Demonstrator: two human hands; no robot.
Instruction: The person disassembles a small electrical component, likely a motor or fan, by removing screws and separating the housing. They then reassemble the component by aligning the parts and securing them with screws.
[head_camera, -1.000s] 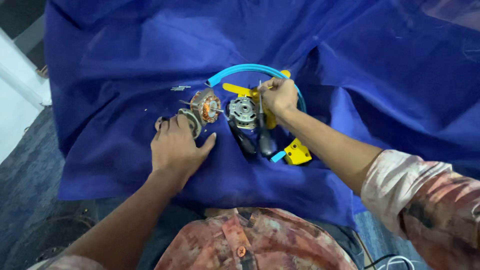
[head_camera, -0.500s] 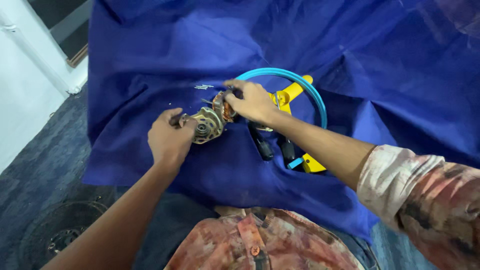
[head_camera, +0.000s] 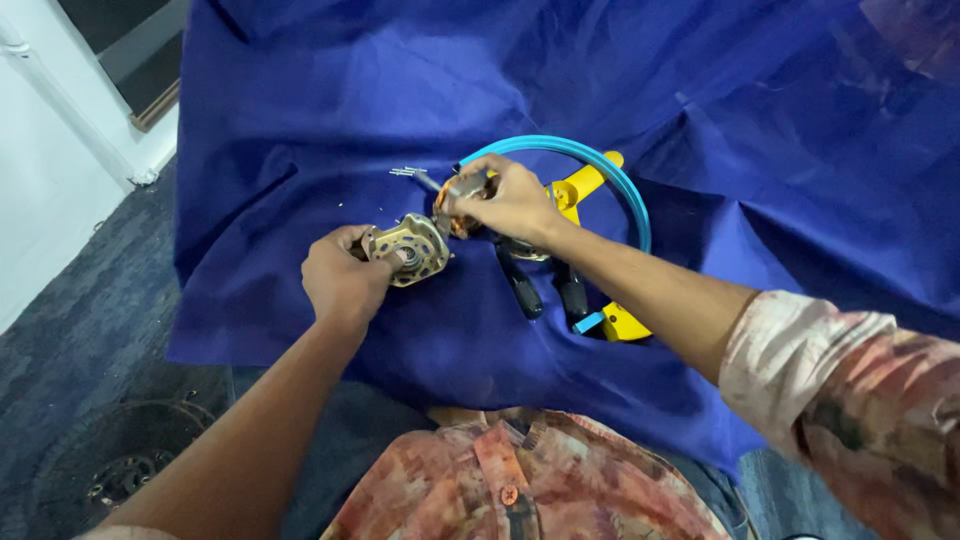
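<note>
A round metal cover (head_camera: 412, 248) is held tight in the left hand (head_camera: 340, 280) over the blue cloth (head_camera: 300, 130). A second motor part (head_camera: 462, 195) is gripped by the right hand (head_camera: 515, 200). They are not joined yet.

Motor housing (head_camera: 412, 250) lies left of hoop (head_camera: 610, 175).

I see my left hand (head_camera: 340, 280) closed around a round metal cover (head_camera: 412, 250) with holes, just above the blue cloth (head_camera: 400, 90). My right hand (head_camera: 515, 200) grips a second metal part (head_camera: 452, 200) beside it; the two parts touch. Behind the right hand lie a blue hoop (head_camera: 610, 165), a yellow tool (head_camera: 590, 180) and two black handles (head_camera: 520, 290). Small screws (head_camera: 405, 173) lie near.
</note>
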